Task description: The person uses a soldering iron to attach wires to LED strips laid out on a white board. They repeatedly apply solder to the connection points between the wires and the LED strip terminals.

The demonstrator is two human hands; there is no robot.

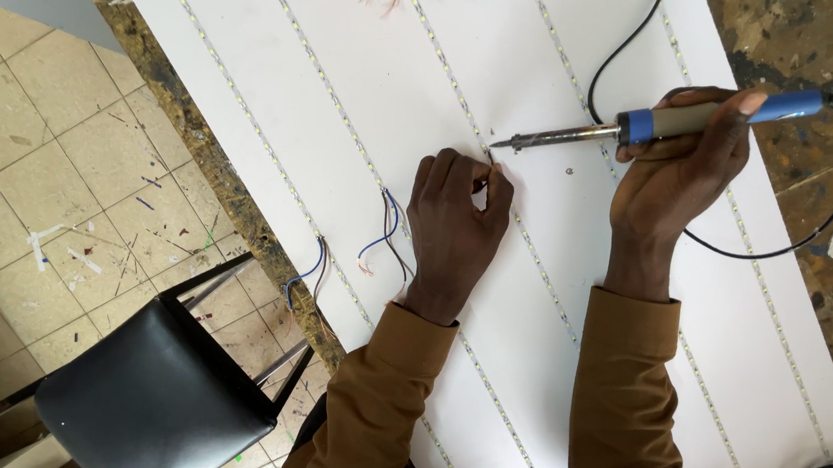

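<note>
Soldering iron (668,123): one, blue-and-grey handle, bare metal tip pointing toward the left hand. Held in the right hand (678,176), grip closed round the handle, over the middle of the white panel (645,324) that covers the surface. Judged light and rigid; take hold at the handle only, since the metal end is likely hot. Its black cord (789,242) loops off toward the right edge of the surface.

Left hand (456,225): fingertips pinched narrow on something small at an LED strip (540,263), just beside the iron's tip; what is pinched cannot be made out.

LED strips: about six in view, thin, flat, running lengthwise along the panel; judged flexible and fragile.

Wire pairs (386,232): two short bundles near the panel's left edge, a third bundle at the far edge.

Black chair (151,408): one, on the tiled floor.
</note>
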